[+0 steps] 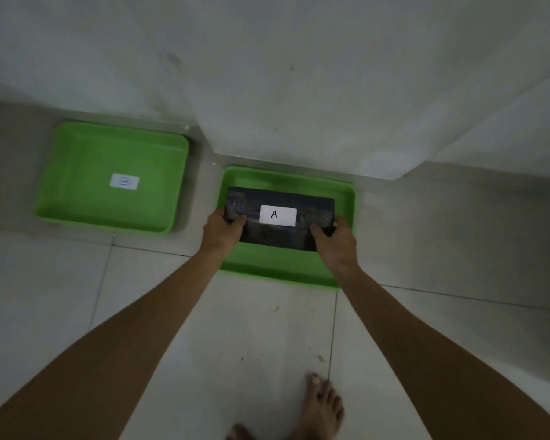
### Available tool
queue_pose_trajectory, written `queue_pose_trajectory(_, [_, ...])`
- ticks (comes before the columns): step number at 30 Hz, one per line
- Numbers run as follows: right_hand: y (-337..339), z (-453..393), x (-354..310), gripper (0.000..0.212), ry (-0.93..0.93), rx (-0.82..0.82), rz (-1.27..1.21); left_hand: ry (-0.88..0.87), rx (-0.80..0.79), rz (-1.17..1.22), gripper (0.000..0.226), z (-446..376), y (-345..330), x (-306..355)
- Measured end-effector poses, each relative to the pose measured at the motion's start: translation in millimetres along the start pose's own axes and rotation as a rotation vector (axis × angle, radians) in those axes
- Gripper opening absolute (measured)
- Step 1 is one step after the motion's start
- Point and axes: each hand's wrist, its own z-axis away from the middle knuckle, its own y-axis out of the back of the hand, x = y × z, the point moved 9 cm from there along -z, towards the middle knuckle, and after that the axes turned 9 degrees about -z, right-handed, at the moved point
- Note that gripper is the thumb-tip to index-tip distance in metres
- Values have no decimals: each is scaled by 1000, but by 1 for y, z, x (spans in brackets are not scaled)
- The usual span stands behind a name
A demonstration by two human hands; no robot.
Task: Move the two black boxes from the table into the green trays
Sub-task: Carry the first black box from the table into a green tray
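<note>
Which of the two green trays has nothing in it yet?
The left green tray, whose floor shows only a white label marked B. The right green tray has the black box marked A held over it by both hands.

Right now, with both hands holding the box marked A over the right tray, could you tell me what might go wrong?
1. The black box is gripped only at its two ends by the left hand and right hand; a slip could drop it onto the tray rim.
2. It sits toward the far side of the right tray, so it may land against that wall.
3. The left tray, labelled B, holds no box; the second box is out of view.
</note>
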Motion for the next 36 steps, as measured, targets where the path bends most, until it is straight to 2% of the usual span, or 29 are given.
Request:
queue_pose_trajectory(4, [-12, -28, 27, 41, -27, 24, -13, 30, -73, 1, 33, -24, -32, -9])
queue_pose_trajectory(8, [-17, -31, 32, 39, 28, 23, 12, 46, -98, 23, 42, -33, -43, -15])
queue_pose_trajectory(12, [-14, -23, 30, 35, 26, -5, 68, 78, -110, -4, 66, -28, -42, -15])
queue_pose_trajectory(14, [-7, -12, 23, 40, 13, -9, 108, 96, -23, -51, 82, -17, -25, -10])
queue_pose_trajectory(17, [14, 18, -1, 62, 5, -22, 187, 69, 39, -97, 92, 15, 9, 8])
queue_pose_trajectory(19, [35, 47, -25, 65, 13, -35, 227, 12, 16, -112, 92, 46, 33, 30])
queue_pose_trajectory(23, [98, 128, -98, 58, 40, -42, 228, -126, -18, -179, 86, 134, 98, 103])
queue_pose_trajectory(26, [171, 202, -160, 52, 87, 33, 191, -304, -21, -243, 75, 213, 150, 184])
queue_pose_trajectory(30, [274, 305, -236, 46, 163, 147, 161, -469, -21, -271, 74, 322, 208, 283])
queue_pose_trajectory(33, [338, 376, -271, 44, 189, 170, 165, -635, -41, -437, 77, 410, 217, 341])
queue_pose_trajectory(36, [403, 445, -289, 46, 192, 167, 163, -807, -78, -638, 79, 502, 198, 385])
